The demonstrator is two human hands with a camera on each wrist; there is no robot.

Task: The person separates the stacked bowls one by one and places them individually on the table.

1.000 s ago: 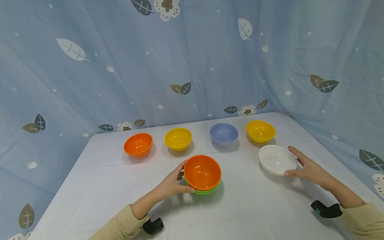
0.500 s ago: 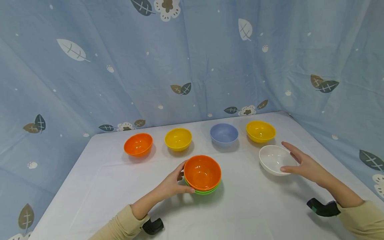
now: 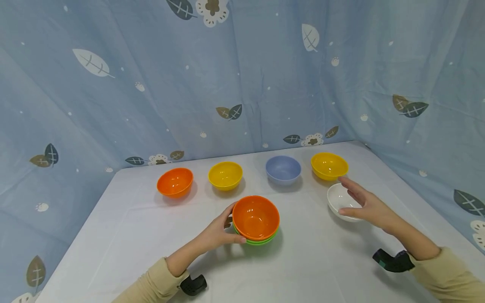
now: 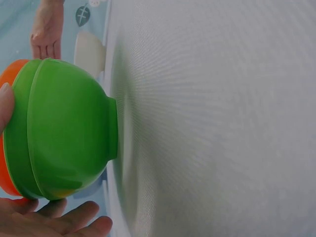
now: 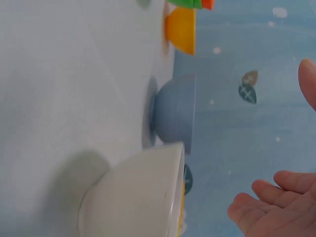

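Note:
In the head view an orange bowl (image 3: 256,216) is nested in green bowls (image 4: 71,128) near the table's middle. My left hand (image 3: 217,235) holds this stack from the left, its thumb at the near side of the rim and its fingers behind. The left wrist view shows two green rims under the orange one, the stack's base close to the tablecloth. Over the white bowl (image 3: 335,198) hovers my right hand (image 3: 369,208), thumb and fingers spread apart with nothing between them. That hand hides the bowl's right part; in the right wrist view it is apart from the bowl (image 5: 133,197).
Along the back stand another orange bowl (image 3: 175,183), a yellow bowl (image 3: 225,176), a blue bowl (image 3: 283,170) and a second yellow bowl (image 3: 329,166), just behind the white one. A blue patterned curtain (image 3: 242,75) hangs behind the white-covered table (image 3: 303,269).
My right hand has moved left from the white bowl's right rim to over the bowl, which has stayed in place. The left hand and the stack have not moved.

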